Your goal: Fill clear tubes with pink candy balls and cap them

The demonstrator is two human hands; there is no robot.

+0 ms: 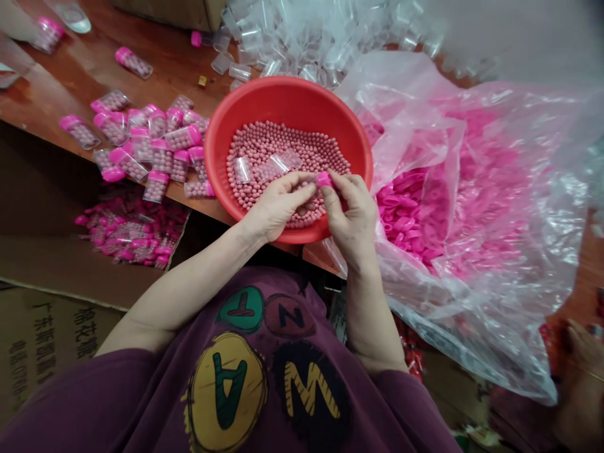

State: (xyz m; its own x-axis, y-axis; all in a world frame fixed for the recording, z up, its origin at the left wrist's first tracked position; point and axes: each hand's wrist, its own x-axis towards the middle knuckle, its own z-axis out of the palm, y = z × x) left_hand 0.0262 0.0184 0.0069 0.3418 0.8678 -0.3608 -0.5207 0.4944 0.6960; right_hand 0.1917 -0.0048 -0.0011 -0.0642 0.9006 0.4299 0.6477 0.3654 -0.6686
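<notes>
The right hand [349, 217] is pinching a pink plastic cap [323, 180] in a narrow grip between thumb and fingertips, while the left hand [276, 207] is reaching in beside it with fingers nearly closed, holding something that cannot be made out. Both are working above a red plastic basin [221, 157] of pink beads [287, 148], where clear plastic tubes [243, 170] are lying. Bead-filled capped tubes [160, 160] are lying across the wooden table [61, 82], and loose pink caps [406, 217] are heaping inside a plastic bag [519, 264] to the right.
</notes>
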